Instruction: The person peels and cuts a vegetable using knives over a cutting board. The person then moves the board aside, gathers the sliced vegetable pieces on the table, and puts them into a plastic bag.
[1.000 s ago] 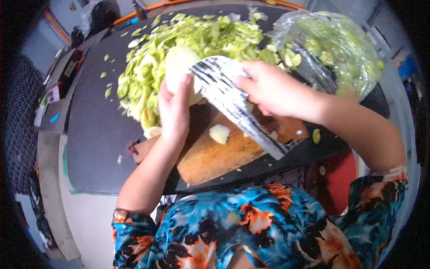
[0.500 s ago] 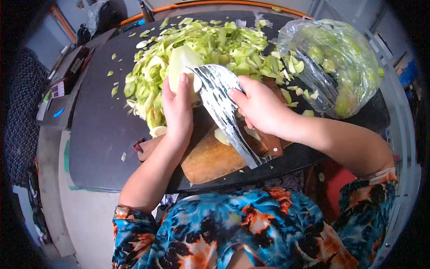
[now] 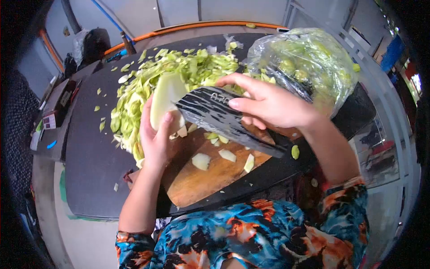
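My left hand (image 3: 154,136) is wrapped around a large pale green peeled fruit (image 3: 166,96), thumb in front, over the near left of the heap. My right hand (image 3: 268,103) grips a broad knife with a black-and-white streaked blade (image 3: 219,114), its thumb lying on the flat. The blade's left end is close to the fruit; I cannot tell whether they touch. The knife's handle is not clearly visible. Beneath is a wooden cutting board (image 3: 197,184) with several pale cut pieces (image 3: 201,161) on it. Behind the fruit spreads a heap of green slices (image 3: 192,67).
A clear plastic bag (image 3: 309,58) of green fruit stands at the back right of the dark table (image 3: 89,170). Loose scraps dot the tabletop at left. A side surface with a box (image 3: 58,105) and a blue object (image 3: 52,144) is at far left.
The blade has turned from steep and bright to flatter and darker. My right fingers have spread along its upper edge. More cut pieces show on the board. The camera view has shifted.
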`<state>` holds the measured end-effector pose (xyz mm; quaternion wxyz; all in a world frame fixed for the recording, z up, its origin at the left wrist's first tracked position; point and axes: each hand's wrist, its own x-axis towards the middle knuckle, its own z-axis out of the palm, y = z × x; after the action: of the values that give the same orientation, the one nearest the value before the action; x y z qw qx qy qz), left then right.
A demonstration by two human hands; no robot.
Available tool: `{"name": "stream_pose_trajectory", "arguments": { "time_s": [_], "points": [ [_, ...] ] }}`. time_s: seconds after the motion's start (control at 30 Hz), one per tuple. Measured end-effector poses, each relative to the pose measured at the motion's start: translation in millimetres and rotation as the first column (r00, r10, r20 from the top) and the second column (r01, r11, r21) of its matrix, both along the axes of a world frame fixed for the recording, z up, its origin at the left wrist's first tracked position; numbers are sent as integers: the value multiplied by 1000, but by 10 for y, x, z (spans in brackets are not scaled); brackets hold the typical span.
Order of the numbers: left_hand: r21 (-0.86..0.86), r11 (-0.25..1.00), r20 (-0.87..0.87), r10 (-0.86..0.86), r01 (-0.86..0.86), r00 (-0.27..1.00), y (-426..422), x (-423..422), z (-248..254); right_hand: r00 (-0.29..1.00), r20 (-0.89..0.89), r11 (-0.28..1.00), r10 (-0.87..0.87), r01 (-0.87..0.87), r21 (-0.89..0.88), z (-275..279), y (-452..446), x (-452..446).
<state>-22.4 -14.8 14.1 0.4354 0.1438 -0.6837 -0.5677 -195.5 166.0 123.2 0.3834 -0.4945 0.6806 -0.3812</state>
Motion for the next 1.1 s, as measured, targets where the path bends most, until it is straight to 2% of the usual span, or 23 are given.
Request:
{"name": "stream_pose_trajectory", "arguments": {
  "time_s": [0.03,0.07,0.1,0.13,0.17,0.2,0.27,0.3,0.33,0.4,0.43,0.47,0.5,0.53,0.57,0.6,0.63,0.7,0.8,0.83,0.93,1.03,1.1],
  "points": [
    [52,996,5,75,-75,997,-65,7,-30,999,43,999,3,-1,-47,-73,2,-36],
    [101,983,16,152,-153,988,-127,23,-24,982,167,982,-85,111,-152,-127,9,-68],
    [238,960,-121,178,-146,976,-210,15,25,943,298,945,-150,225,-238,-174,3,-92],
    [297,943,-200,218,-153,955,-332,40,32,881,433,892,-190,339,-300,-240,-22,-131],
    [353,923,-259,253,-153,932,-388,62,67,821,541,825,-181,427,-371,-346,-88,-218],
    [410,899,-309,295,-153,904,-392,93,164,797,593,802,-114,426,-419,-418,-158,-233],
    [424,904,-396,231,-46,889,-304,67,269,731,682,747,24,440,-498,-560,-344,-186],
    [417,909,-419,192,0,888,-198,2,333,754,648,747,113,365,-555,-660,-461,-158],
    [409,911,-444,152,48,883,-88,-75,367,717,694,739,72,429,-520,-725,-564,-54],
    [413,909,-355,107,53,929,196,-271,389,722,691,807,41,384,-449,-803,-622,49],
    [329,942,-214,2,70,977,295,-325,363,724,688,789,46,396,-470,-865,-664,81],
    [239,970,-141,-3,37,990,461,-422,369,726,686,769,52,409,-491,-927,-706,113],
    [213,968,-145,-101,131,984,538,-511,275,728,685,808,31,385,-446,-945,-664,127],
    [34,994,-76,-104,107,992,570,-570,207,734,679,841,12,359,-404,-962,-618,100],
    [-102,989,-16,-108,106,994,555,-587,150,604,797,878,17,372,-300,-1017,-589,61],
    [-250,964,116,-68,95,991,481,-599,92,457,890,909,11,366,-199,-1061,-563,11],
    [-392,916,189,-12,87,982,448,-583,66,460,885,911,69,333,-244,-1038,-515,-27],
    [-623,778,257,101,85,961,396,-579,22,441,896,898,-53,414,-151,-1065,-539,-57],
    [-621,770,465,216,143,859,394,-497,49,465,878,870,-113,473,-138,-1054,-549,-9],
    [-567,808,472,160,160,867,377,-487,31,476,871,861,-125,488,-143,-1054,-552,10],
    [-376,900,650,85,222,755,433,-425,183,435,894,869,-107,478,-129,-1029,-518,53],
    [-361,911,611,72,196,789,416,-381,152,427,902,843,-56,505,-186,-998,-498,103],
    [-236,951,569,-30,198,822,301,-352,63,416,908,815,-49,542,-204,-995,-428,83]
  ]
}}
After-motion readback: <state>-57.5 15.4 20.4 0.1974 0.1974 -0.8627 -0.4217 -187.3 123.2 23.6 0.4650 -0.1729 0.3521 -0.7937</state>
